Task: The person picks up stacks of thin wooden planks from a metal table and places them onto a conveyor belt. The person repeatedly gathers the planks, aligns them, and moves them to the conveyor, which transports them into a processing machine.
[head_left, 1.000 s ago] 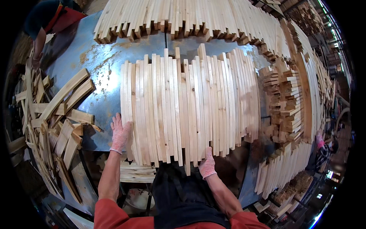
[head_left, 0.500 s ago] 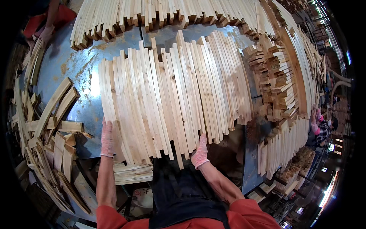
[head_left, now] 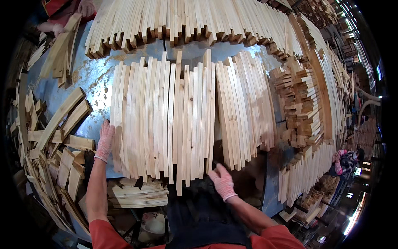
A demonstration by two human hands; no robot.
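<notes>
Strips (head_left: pixel 163 120) that made one close row half a second ago are now parted: a narrow wedge-shaped gap divides a wide left group from a smaller right group (head_left: pixel 246 112). Both groups lie on the metal table (head_left: pixel 97 68), directly before the person, with their near ends reaching past its edge toward the dark apron (head_left: pixel 203 224).

Each strip's long axis runs away from the body. The left group points almost straight ahead; the right group slants, far ends leaning left and near ends swung right, so the gap widens toward the person. Ends are uneven, and one strip in the left group juts nearest the apron.

Left hand (head_left: pixel 106 142) lies along the outer edge of the left group, fingers outstretched and close together; whether it presses the wood I cannot tell. Right hand (head_left: pixel 223 182) is at the near end of the gap, fingers loosely bent and a little spread; its contact with the nearest strip is unclear. Half a second ago its thumb was up against the near ends.

At upper left, a co-worker's gloved hands (head_left: pixel 86 7) and a bunch of boards (head_left: pixel 64 50) now sit farther in over the table. Offcuts (head_left: pixel 62 117) remain heaped at left, and the far row (head_left: pixel 195 18) lies beyond the strips.
</notes>
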